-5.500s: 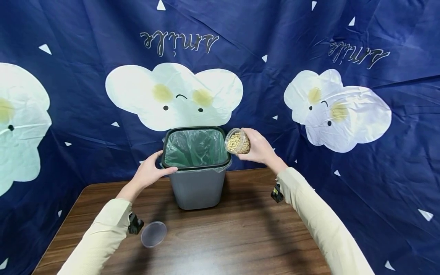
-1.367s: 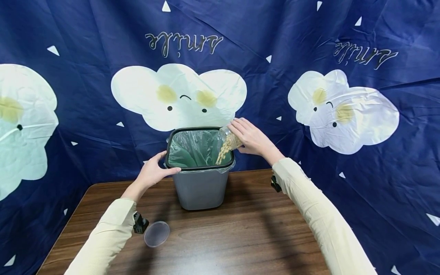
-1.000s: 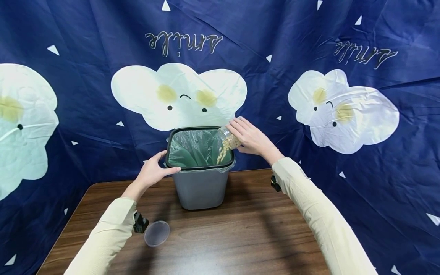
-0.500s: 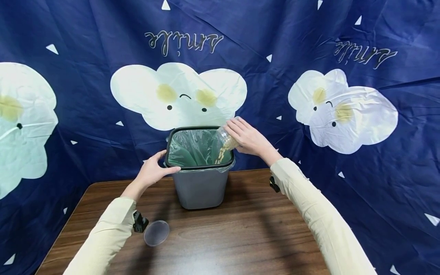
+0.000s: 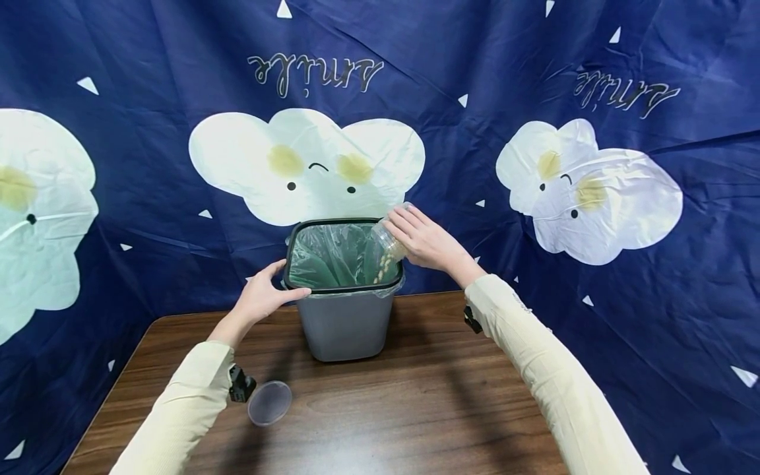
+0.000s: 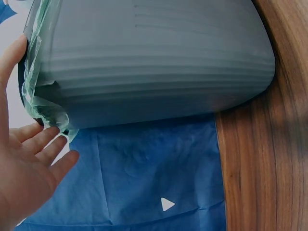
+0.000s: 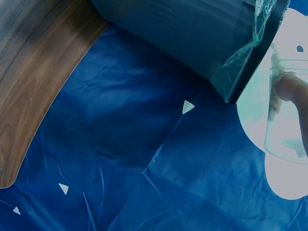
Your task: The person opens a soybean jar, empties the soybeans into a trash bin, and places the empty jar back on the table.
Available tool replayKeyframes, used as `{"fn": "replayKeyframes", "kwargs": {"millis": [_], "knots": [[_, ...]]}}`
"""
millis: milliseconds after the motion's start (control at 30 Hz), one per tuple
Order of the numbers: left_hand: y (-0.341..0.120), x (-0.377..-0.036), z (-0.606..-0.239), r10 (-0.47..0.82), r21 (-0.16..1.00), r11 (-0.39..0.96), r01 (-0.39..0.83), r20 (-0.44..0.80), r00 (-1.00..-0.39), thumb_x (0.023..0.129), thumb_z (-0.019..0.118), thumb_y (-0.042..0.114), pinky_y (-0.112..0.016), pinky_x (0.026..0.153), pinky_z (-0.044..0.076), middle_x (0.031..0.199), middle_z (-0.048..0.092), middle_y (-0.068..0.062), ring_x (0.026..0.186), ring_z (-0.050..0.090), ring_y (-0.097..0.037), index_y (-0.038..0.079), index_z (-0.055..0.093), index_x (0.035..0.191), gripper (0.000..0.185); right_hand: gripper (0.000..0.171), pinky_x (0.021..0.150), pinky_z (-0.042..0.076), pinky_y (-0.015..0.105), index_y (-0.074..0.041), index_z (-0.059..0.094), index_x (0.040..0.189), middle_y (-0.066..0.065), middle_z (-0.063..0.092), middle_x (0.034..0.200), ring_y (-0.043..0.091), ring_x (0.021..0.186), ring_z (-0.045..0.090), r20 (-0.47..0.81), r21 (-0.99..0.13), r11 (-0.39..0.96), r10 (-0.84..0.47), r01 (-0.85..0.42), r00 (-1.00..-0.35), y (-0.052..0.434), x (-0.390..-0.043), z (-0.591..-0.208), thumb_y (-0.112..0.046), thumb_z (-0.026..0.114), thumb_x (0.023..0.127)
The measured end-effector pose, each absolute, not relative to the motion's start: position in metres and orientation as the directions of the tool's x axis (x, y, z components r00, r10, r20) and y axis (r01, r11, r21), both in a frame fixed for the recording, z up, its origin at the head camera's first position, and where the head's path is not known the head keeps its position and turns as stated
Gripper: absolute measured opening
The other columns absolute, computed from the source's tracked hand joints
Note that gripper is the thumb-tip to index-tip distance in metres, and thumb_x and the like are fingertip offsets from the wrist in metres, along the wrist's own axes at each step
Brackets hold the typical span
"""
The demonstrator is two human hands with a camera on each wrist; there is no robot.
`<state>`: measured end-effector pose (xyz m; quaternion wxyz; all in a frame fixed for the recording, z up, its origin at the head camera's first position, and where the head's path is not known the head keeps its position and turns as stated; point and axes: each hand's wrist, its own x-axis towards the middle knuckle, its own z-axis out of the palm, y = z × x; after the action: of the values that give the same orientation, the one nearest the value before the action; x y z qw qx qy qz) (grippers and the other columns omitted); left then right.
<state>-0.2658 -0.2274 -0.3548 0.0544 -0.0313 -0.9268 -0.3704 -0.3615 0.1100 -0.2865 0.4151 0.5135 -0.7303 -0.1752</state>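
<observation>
My right hand (image 5: 424,239) grips a clear plastic jar (image 5: 380,232), tilted mouth-down over the right side of a grey trash bin (image 5: 344,330). A thin trickle of pale yellow beans, likely soybeans (image 5: 386,265), falls from the jar into the bin. Green-tinted clear plastic lines the bin, held under its black rim (image 5: 332,290). At the near left corner, my left hand (image 5: 259,297) rests on that rim, thumb along the front. The left wrist view shows its fingers (image 6: 45,144) loosely extended. How many beans remain in the jar is hard to see.
A round clear lid (image 5: 270,404) lies on the brown wooden table (image 5: 380,422), close to the left wrist camera (image 5: 240,384). Behind the table hangs a dark blue cloth (image 5: 457,53) printed with white clouds.
Over five seconds ago the jar stood beside the rim, full of beans; the right hand has since tipped it over the bin. The bean stream has thinned lately. The left hand stays on the rim.
</observation>
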Motion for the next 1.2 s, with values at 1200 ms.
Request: {"fn": "replayKeyframes", "kwargs": {"millis": [1200], "knots": [[-0.2288, -0.2683, -0.3579, 0.024, 0.696, 0.71, 0.107, 0.129, -0.991, 0.071, 0.068, 0.057, -0.054, 0.1, 0.028, 0.144, 0.028, -0.021, 0.131, 0.025, -0.039, 0.001, 0.023, 0.143, 0.101, 0.058, 0.106, 0.026, 0.042, 0.001, 0.047, 0.129, 0.018, 0.048, 0.13, 0.03, 0.125, 0.039, 0.466, 0.646, 0.437, -0.875, -0.626, -0.129, 0.1059, -0.3642, -0.2944, -0.011, 0.062, 0.074]]}}
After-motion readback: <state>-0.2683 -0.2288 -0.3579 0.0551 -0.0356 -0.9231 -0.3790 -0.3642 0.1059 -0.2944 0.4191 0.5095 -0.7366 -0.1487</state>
